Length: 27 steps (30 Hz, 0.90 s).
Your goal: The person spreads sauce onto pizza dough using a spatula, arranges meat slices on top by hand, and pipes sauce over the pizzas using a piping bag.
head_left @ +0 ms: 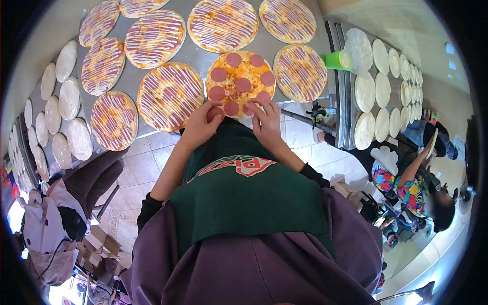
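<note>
A pizza [236, 71] with cheese and round sausage slices, without white stripes, lies at the front edge of the metal table. My left hand [202, 124] is at its lower left rim, the fingers bent around a sausage slice [215, 113] there. At the lower right rim, my right hand [265, 118] has its fingertips together on another slice, which they partly cover. Between the hands a further slice [231, 108] lies flat. A white-striped pizza [170, 96] is just left of this one, and another striped pizza [300, 72] is on the right.
More striped pizzas [222, 24] fill the metal table [197, 59]. Plain dough rounds [69, 98] lie at the left, others [364, 92] on a table at the right. A green container [337, 60] and a plastic bag [359, 51] sit between. Other people [414, 185] stand at both sides.
</note>
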Available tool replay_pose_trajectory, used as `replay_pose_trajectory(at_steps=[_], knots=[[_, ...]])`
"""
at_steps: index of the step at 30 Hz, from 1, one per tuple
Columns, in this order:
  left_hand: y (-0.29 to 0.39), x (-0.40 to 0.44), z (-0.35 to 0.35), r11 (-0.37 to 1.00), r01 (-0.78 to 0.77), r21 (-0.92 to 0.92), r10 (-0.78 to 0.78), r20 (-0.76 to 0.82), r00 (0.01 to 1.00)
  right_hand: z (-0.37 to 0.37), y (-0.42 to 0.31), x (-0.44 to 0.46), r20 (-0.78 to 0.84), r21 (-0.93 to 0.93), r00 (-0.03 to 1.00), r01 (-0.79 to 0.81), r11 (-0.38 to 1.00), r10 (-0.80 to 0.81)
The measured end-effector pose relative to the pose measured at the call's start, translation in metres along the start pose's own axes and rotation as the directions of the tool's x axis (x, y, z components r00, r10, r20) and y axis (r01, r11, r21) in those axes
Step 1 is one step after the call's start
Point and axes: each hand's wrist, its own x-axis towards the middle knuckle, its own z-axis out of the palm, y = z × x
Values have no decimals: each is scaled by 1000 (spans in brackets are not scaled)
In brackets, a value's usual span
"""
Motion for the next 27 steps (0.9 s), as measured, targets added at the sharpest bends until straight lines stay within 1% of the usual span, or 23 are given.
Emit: replay_pose_trajectory(at_steps=[1,2,3,4,5,6,7,8,10,11,14,15,16,18,19,20,22,24,26,27], knots=[[-1,-2,-3,998,23,-58,-22,12,1000,3,-2,5,-7,5,1000,8,1000,-7],[-2,-4,-6,992,44,-117,-42,23,999,5,-5,10,-35,65,999,11,998,-9],[-5,-7,-7,993,35,-114,-34,5,999,6,-8,18,-60,125,998,22,992,-15],[-10,-10,-6,968,26,-250,-27,0,1000,5,-14,25,-62,134,997,45,990,-36],[-11,-14,-8,924,12,-382,-18,-13,1000,2,-26,34,-62,189,997,58,980,-47],[-10,-19,-10,925,-3,-380,-17,-49,999,2,-36,40,-57,247,996,74,966,-62],[-8,-26,-11,883,17,-470,-41,-42,998,8,-40,44,-40,325,997,78,942,-69],[-8,-34,-12,829,31,-558,-64,-38,997,12,-46,48,-28,352,994,109,930,-106],[-10,-53,-16,778,12,-628,-72,-71,995,20,-62,53,24,447,990,116,887,-142],[-13,-63,-18,749,2,-662,-93,-103,990,24,-71,55,24,433,979,174,884,-204],[-22,-100,-25,631,-21,-775,-144,-144,979,36,-104,50,82,477,953,219,851,-291],[-32,-112,-26,602,-46,-797,-137,-160,978,44,-111,44,107,481,939,239,844,-327],[-43,-124,-28,606,-76,-792,-137,-198,971,51,-123,38,104,499,928,263,825,-359],[-64,-154,-33,554,-91,-827,-166,-217,962,66,-151,21,206,527,915,196,827,-348],[-75,-173,-36,551,-118,-826,-163,-245,956,79,-160,9,290,529,894,148,835,-342],[-83,-193,-41,546,-159,-823,-163,-290,943,91,-174,-3,294,546,874,178,818,-386],[-102,-241,-50,515,-168,-841,-225,-321,920,116,-210,-32,447,589,850,-46,807,-278],[-133,-291,-62,473,-247,-846,-244,-395,886,143,-250,-60,448,601,810,40,798,-378],[-162,-348,-66,451,-318,-834,-311,-481,820,174,-286,-95,478,654,792,-32,756,-380],[-177,-377,-67,426,-373,-825,-331,-525,784,188,-307,-110,503,664,746,-11,748,-435]])
